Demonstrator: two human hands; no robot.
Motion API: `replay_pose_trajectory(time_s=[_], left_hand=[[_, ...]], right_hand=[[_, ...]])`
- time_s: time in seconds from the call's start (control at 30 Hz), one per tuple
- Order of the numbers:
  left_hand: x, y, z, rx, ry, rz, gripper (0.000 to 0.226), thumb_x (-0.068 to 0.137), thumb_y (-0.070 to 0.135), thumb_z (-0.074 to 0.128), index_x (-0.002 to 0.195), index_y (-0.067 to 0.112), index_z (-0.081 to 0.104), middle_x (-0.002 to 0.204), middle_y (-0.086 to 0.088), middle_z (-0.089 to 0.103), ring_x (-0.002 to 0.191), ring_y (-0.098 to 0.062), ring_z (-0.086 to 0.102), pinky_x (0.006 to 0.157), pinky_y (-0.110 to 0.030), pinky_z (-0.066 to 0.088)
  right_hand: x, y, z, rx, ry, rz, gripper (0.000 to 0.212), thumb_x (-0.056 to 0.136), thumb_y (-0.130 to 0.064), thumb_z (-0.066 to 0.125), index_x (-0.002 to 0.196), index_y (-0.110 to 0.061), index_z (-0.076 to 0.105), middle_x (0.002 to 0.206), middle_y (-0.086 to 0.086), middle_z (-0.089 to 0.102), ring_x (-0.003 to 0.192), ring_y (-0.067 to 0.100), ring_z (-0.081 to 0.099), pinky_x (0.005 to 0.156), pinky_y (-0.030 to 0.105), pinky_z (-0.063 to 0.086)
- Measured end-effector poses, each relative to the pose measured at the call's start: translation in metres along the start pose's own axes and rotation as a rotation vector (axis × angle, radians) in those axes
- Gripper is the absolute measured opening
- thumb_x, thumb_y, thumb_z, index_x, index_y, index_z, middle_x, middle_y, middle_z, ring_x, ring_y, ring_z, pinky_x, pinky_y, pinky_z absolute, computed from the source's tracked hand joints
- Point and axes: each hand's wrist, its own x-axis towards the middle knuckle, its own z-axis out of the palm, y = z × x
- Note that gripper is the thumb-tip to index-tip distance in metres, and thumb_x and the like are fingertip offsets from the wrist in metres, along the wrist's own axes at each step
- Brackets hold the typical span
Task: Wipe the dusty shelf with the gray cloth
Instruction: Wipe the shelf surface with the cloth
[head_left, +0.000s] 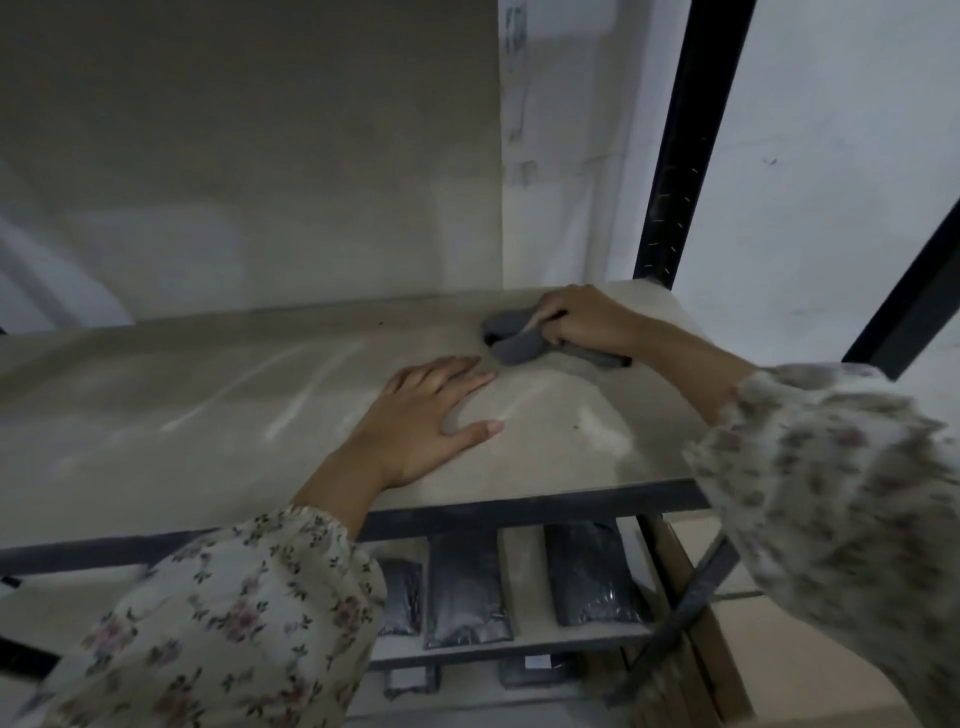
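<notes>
The pale, dusty shelf board (208, 405) fills the middle of the view, with lighter streaks across its surface. At its far right corner my right hand (582, 319) grips the bunched gray cloth (511, 338) and presses it onto the board. My left hand (421, 415) lies flat, palm down with fingers spread, on the shelf just in front and left of the cloth. It holds nothing. Both arms wear floral sleeves.
A black metal upright (685, 145) stands at the shelf's back right corner, and a dark rail (519, 512) edges its front. On the lower shelf lie dark plastic packets (467, 592). A cardboard box (717, 639) stands at the lower right. A pale wall backs the shelf.
</notes>
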Motion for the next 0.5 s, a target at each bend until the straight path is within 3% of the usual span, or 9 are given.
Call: replay_pose_trajectory(time_s=[0.1, 0.17, 0.27, 0.37, 0.43, 0.5], left_hand=[[0.002, -0.001, 0.0, 0.002, -0.008, -0.001, 0.079, 0.074, 0.078, 0.012, 0.145, 0.044, 0.016, 0.157, 0.016, 0.012, 0.143, -0.006, 0.007, 0.116, -0.028, 0.005], [0.003, -0.001, 0.0, 0.004, -0.008, -0.003, 0.079, 0.074, 0.079, 0.012, 0.145, 0.044, 0.016, 0.157, 0.016, 0.012, 0.143, -0.006, 0.007, 0.117, -0.03, 0.005], [0.003, -0.002, 0.002, -0.003, -0.005, -0.009, 0.079, 0.074, 0.079, 0.013, 0.145, 0.045, 0.015, 0.156, 0.017, 0.012, 0.143, -0.005, 0.006, 0.117, -0.031, 0.006], [0.002, -0.002, 0.003, -0.034, -0.002, -0.002, 0.079, 0.073, 0.08, 0.014, 0.145, 0.046, 0.016, 0.156, 0.019, 0.012, 0.142, -0.003, 0.007, 0.117, -0.03, 0.006], [0.001, 0.0, 0.003, -0.043, -0.001, -0.001, 0.081, 0.072, 0.08, 0.014, 0.145, 0.045, 0.018, 0.156, 0.018, 0.014, 0.142, -0.003, 0.008, 0.117, -0.029, 0.006], [0.002, 0.0, 0.003, -0.033, 0.008, 0.004, 0.082, 0.072, 0.08, 0.014, 0.145, 0.043, 0.019, 0.156, 0.017, 0.015, 0.142, -0.005, 0.01, 0.116, -0.028, 0.006]], right_hand=[[0.017, -0.008, -0.018, -0.016, 0.035, 0.007, 0.04, 0.075, 0.002, 0.051, 0.098, -0.024, 0.07, 0.106, 0.009, 0.067, 0.093, 0.017, 0.055, 0.077, 0.019, 0.043], [0.044, -0.005, -0.022, -0.137, 0.141, 0.033, 0.041, 0.081, -0.006, 0.048, 0.111, -0.027, 0.066, 0.115, 0.009, 0.062, 0.102, 0.025, 0.055, 0.087, 0.028, 0.044], [0.064, 0.008, -0.003, -0.296, 0.152, 0.111, 0.049, 0.085, -0.012, 0.038, 0.117, -0.042, 0.06, 0.123, 0.009, 0.057, 0.113, 0.033, 0.048, 0.101, 0.043, 0.036], [0.048, 0.009, 0.011, -0.262, 0.179, 0.048, 0.046, 0.084, -0.011, 0.041, 0.109, -0.04, 0.065, 0.126, 0.001, 0.057, 0.116, 0.024, 0.044, 0.099, 0.038, 0.029], [0.023, 0.003, 0.013, -0.16, 0.153, -0.017, 0.044, 0.08, -0.003, 0.045, 0.103, -0.032, 0.07, 0.119, -0.002, 0.062, 0.107, 0.018, 0.048, 0.096, 0.033, 0.034], [-0.008, -0.002, 0.012, -0.013, 0.095, -0.016, 0.046, 0.074, 0.004, 0.046, 0.092, -0.029, 0.072, 0.097, -0.006, 0.064, 0.097, 0.016, 0.051, 0.087, 0.028, 0.039]])
